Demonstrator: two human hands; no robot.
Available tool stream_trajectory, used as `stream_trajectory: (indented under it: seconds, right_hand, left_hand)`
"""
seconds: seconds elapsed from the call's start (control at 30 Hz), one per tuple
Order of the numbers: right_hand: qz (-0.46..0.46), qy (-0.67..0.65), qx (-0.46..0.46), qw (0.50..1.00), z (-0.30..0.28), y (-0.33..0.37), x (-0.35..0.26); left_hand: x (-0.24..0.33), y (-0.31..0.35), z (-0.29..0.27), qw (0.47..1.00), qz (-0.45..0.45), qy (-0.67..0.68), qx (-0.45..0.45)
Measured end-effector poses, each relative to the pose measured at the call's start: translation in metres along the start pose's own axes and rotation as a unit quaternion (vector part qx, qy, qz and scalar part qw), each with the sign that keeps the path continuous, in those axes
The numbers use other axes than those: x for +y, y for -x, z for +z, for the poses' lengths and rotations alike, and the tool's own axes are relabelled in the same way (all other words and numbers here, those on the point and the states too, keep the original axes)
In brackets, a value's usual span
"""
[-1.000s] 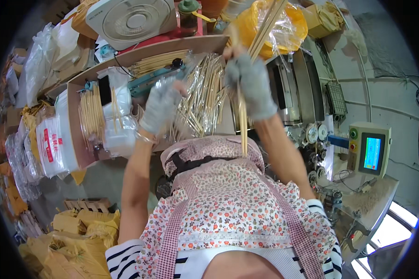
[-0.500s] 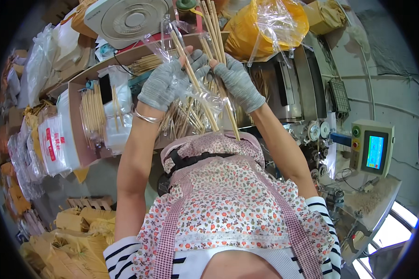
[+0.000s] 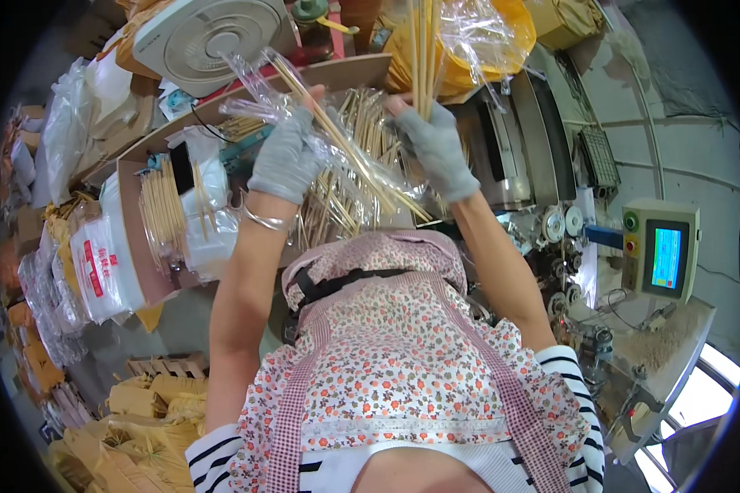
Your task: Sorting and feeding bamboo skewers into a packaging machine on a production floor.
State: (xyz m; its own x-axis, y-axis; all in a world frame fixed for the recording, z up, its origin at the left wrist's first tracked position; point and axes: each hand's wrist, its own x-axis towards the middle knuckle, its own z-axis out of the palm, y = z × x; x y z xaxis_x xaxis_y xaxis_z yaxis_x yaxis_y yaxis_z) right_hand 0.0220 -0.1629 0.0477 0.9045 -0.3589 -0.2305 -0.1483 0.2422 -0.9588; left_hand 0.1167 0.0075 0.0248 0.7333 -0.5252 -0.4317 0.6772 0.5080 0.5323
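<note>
My left hand, in a grey fingerless-style glove, is closed on wooden chopsticks partly covered in loose clear plastic film. They slant down to the right across the pile. My right hand, gloved the same way, grips a small bunch of chopsticks standing nearly upright, pointing away from me. Beneath both hands lies a heap of film-wrapped chopsticks in a shallow cardboard-walled tray. The fingers of both hands are partly hidden by the film and sticks.
Left of the heap, loose sticks lie beside a black phone and white plastic packs. A white fan-like appliance and a yellow bag stand behind. A machine with rollers and a control screen is at right.
My hands have moved apart. The right hand has shifted right with its chopsticks now more upright; the left has moved slightly left and down, its wrapped chopsticks tilted further over.
</note>
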Motion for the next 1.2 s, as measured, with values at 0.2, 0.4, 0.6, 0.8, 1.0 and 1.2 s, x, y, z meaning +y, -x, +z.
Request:
stream_trajectory:
  seconds: [0.2,0.4,0.6,0.8,1.0,1.2]
  right_hand:
    - [-0.017,0.073,-0.148,0.986,-0.01,0.047,0.001]
    - [0.142,0.043,-0.144,0.978,-0.027,0.052,-0.015]
    - [-0.034,-0.007,-0.041,0.999,-0.042,0.039,-0.039]
    - [0.005,-0.138,-0.002,0.99,-0.074,0.036,-0.024]
    - [0.026,-0.253,0.078,0.964,-0.067,0.042,0.002]
    - [0.047,-0.346,0.01,0.937,-0.07,0.035,0.013]
  left_hand:
    - [-0.007,0.013,0.024,0.998,0.039,-0.018,0.055]
    - [-0.001,0.011,0.019,0.995,0.046,-0.091,-0.003]
    - [0.036,0.02,0.022,0.993,0.06,-0.056,-0.088]
    - [0.027,0.036,0.047,0.982,0.106,-0.154,-0.04]
    - [0.016,0.042,0.055,0.986,0.118,-0.109,-0.044]
    - [0.012,0.035,0.047,0.992,0.11,-0.045,-0.039]
